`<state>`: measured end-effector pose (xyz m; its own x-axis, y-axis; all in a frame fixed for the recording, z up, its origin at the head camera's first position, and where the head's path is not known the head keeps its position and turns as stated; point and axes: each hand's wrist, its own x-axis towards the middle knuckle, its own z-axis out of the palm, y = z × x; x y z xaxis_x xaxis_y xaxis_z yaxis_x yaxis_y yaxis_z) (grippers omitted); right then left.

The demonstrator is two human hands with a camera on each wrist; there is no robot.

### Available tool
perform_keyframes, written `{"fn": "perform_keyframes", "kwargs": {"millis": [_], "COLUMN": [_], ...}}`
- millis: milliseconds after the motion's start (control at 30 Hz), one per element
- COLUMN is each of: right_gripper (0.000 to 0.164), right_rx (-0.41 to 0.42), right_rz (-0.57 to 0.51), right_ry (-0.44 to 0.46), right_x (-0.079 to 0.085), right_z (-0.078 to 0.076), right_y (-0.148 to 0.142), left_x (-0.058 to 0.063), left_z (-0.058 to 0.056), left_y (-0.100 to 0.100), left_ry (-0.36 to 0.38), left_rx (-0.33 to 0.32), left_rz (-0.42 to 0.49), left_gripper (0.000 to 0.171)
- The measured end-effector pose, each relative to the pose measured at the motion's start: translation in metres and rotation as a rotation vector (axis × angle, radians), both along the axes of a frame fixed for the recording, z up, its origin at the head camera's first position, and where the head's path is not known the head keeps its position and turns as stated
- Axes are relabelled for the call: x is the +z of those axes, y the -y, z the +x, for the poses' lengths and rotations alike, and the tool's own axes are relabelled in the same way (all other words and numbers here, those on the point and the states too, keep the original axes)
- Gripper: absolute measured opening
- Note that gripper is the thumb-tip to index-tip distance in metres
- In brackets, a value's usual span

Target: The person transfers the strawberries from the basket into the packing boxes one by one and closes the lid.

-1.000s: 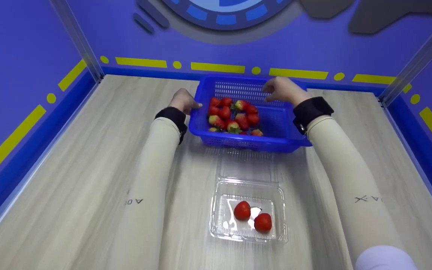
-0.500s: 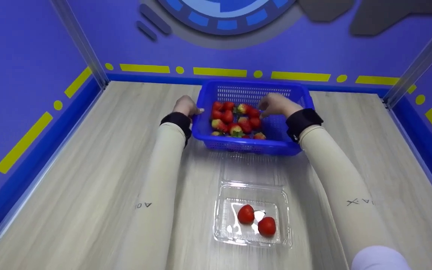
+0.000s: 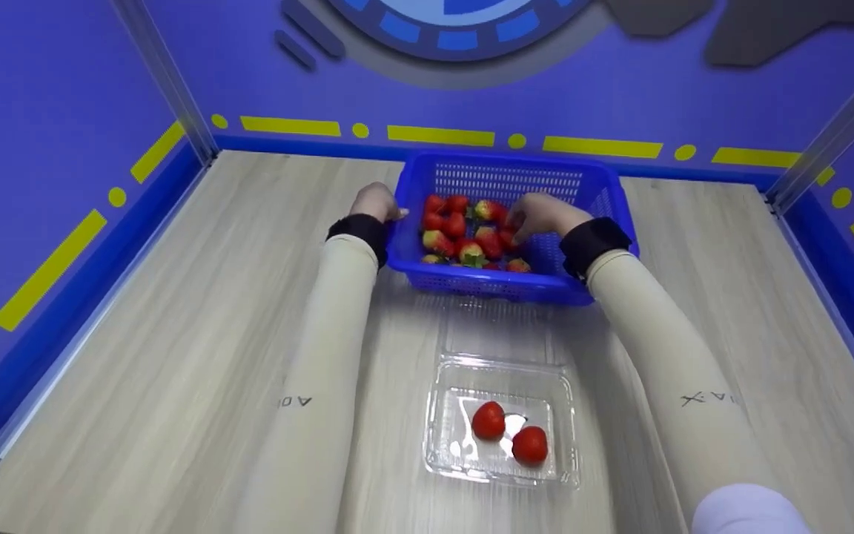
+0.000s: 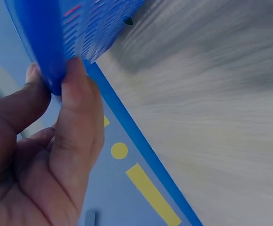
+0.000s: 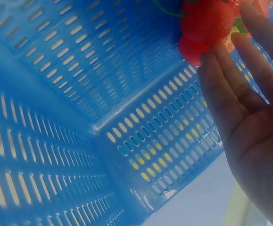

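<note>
A blue plastic basket [image 3: 497, 285] with slotted walls holds several red strawberries [image 3: 454, 225], bunched toward its left side. My left hand [image 3: 375, 202] grips the basket's left rim; in the left wrist view the thumb and fingers [image 4: 77, 94] pinch the rim [image 4: 56, 70] between them. Inside the basket, my right hand [image 3: 543, 215] reaches down at the right edge of the pile. Its fairly straight fingers [image 5: 216, 89] are spread, with fingertips right at a strawberry [image 5: 207, 23]. In front of the basket lies an opened clear plastic clamshell box [image 3: 438, 445] with two strawberries [image 3: 488, 420] in its tray.
The wooden tabletop [image 3: 175, 334] is bounded by blue panels [image 3: 41, 148] at the left, back and right. The basket stands near the back panel [image 3: 286, 96]. The clamshell's transparent lid [image 3: 497, 334] lies flat toward the basket.
My right hand has moved left and down from the basket's right side to the strawberry pile. My left hand keeps its grip on the rim. The head view has shifted slightly.
</note>
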<state>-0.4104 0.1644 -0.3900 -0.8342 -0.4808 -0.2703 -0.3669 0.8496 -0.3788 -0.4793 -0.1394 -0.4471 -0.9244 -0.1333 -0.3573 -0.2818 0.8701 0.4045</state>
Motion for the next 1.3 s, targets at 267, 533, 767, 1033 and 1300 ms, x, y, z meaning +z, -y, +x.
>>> {"fn": "perform_keyframes", "kwargs": {"millis": [267,533,767,1033,1300], "right_gripper": [0.035,0.032,0.031,0.031,0.031], "right_rx": [0.044,0.061,0.094,0.122,0.061], "right_rz": [0.039,0.085,0.085,0.085,0.047], "right_ry": [-0.016,-0.024,0.001,0.014,0.007], "right_x": [-0.005,-0.009,-0.009,-0.007,-0.002], "right_z": [-0.001,-0.002,-0.003,-0.003,-0.002], "right_y": [0.004,0.005,0.007,0.006,-0.007], "left_x": [-0.029,-0.026,-0.054,-0.029,0.094], "left_z": [-0.023,-0.023,-0.051,-0.019,0.109], "left_y": [0.003,0.002,0.005,-0.006,-0.044], "left_ry": [-0.013,0.007,-0.05,-0.073,-0.036], "left_rx": [0.036,-0.033,-0.044,0.014,0.077], "left_rz": [-0.061,-0.132,-0.188,-0.146,0.002], "left_gripper": [0.05,0.061,0.056,0.047,0.04]}}
